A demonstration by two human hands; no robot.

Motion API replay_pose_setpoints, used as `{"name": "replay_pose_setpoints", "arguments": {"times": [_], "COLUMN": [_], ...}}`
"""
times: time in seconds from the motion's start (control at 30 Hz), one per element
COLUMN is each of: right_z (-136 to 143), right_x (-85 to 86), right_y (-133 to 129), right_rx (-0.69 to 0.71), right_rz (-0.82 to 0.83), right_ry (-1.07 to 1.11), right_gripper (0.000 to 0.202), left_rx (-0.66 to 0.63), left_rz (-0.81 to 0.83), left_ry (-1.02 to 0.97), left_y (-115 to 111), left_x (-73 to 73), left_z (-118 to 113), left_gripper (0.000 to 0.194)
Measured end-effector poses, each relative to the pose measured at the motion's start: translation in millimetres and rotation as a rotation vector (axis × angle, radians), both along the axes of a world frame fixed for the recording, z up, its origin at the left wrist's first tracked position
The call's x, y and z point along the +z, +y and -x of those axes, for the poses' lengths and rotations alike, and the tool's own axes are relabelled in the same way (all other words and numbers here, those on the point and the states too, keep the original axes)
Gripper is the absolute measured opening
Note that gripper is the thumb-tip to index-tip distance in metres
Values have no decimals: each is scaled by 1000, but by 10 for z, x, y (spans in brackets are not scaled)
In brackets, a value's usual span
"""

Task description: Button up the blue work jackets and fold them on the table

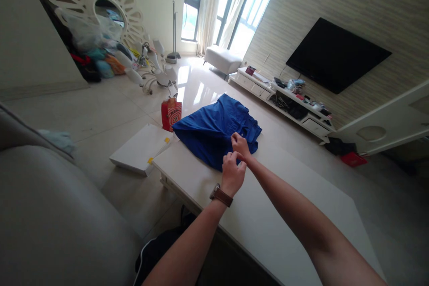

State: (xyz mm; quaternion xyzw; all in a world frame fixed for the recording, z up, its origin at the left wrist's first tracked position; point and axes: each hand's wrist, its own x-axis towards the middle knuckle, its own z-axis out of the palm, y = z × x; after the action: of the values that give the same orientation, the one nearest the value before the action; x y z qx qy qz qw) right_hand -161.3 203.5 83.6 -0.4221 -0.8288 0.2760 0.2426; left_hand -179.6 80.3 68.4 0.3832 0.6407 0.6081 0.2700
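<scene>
A blue garment (214, 125) lies bunched on the far end of the white table (288, 214), partly over its edge. My left hand (233, 173), with a brown-strapped watch on the wrist, is at the garment's near edge with its fingers curled in. Just beyond it my right hand (240, 145) is closed over the garment's near right part, beside some buttons. The two hands overlap in view. Whether cloth is pinched in either hand is too small to make out.
A white box (139, 149) and a red bag (170, 114) stand on the floor beyond the table. A grey sofa (60, 219) is at the left. A low white cabinet (248, 81) holding small items runs below a television (337, 56).
</scene>
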Motion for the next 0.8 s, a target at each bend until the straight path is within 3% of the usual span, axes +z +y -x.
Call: {"name": "replay_pose_setpoints", "arguments": {"times": [0.1,0.2,0.3,0.43,0.57,0.63,0.7,0.73,0.8], "right_z": [22,-26,-128,-378,-878,-1256,-1729,-2001,-2612], "right_x": [516,1187,1951,2853,3511,3794,4049,4160,4334], "right_y": [254,186,-139,-802,-1406,-1607,-1742,-1791,-1875], "right_rx": [-50,-36,40,150,210,205,164,123,-8], "right_rz": [117,260,236,166,44,-40,-127,-168,-243], "right_ry": [314,687,891,975,1025,1058,1090,1104,1120], "right_gripper": [19,19,22,17,12,12,10,9,9], "left_rx": [45,104,144,97,339,315,183,108,-1], "left_rz": [-21,-52,-143,-317,-366,-285,-153,-90,-62], "left_ry": [-128,-211,-157,83,287,311,335,367,490], "left_y": [73,163,154,-112,-538,-739,-921,-1012,-1224], "left_x": [-42,-101,-112,-31,107,233,456,619,1048], "left_z": [38,23,-59,-240,-331,-276,-162,-96,19], "left_gripper": [14,26,48,80,104,87,49,32,30]}}
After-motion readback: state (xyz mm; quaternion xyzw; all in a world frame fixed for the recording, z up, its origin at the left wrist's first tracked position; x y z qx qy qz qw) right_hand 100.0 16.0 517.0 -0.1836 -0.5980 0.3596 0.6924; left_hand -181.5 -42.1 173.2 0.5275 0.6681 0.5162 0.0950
